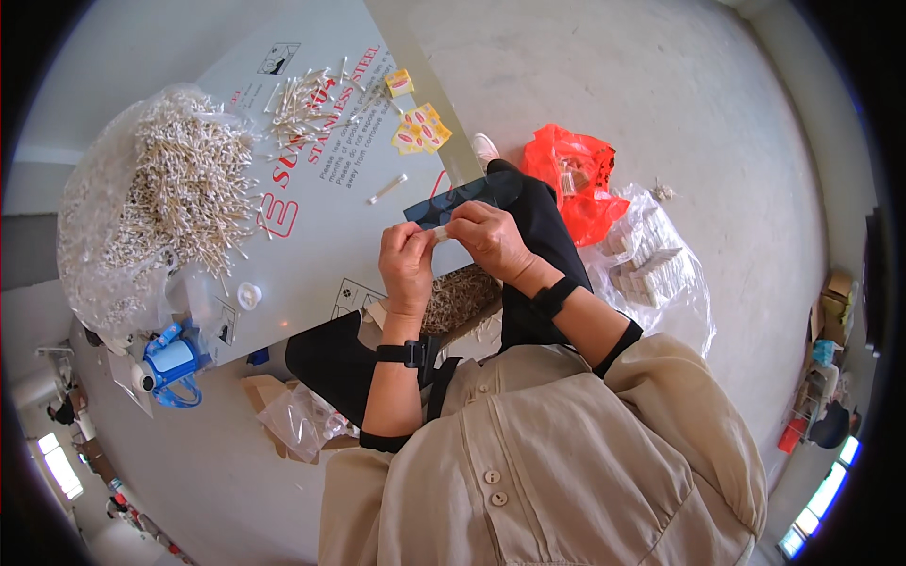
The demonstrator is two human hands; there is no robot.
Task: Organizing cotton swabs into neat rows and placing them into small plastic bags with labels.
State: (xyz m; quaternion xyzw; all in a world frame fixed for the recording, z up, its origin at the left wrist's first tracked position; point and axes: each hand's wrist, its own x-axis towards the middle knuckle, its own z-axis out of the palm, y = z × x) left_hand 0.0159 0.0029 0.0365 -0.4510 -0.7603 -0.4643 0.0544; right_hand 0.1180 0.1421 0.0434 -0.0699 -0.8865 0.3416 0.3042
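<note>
My left hand (407, 268) and my right hand (491, 240) meet over the table's near edge. Between their pinched fingertips is a small whitish piece (441, 234), mostly covered by the fingers, so its kind is unclear. Just beyond them lies a dark blue, see-through sheet (427, 213) along the edge. A small, narrow white bundle (388, 189) rests on the tabletop farther off. Below my hands, between my legs, a box holds many thin brownish sticks (458, 300).
A big clear bag of cotton swabs (193, 174) spills on the grey table (330, 222). Loose swabs (307, 106) and yellow printed cards (422, 130) lie farther back. A blue bottle (173, 363) stands left; a red bag (571, 212) and clear bag of white packs (651, 264) lie right.
</note>
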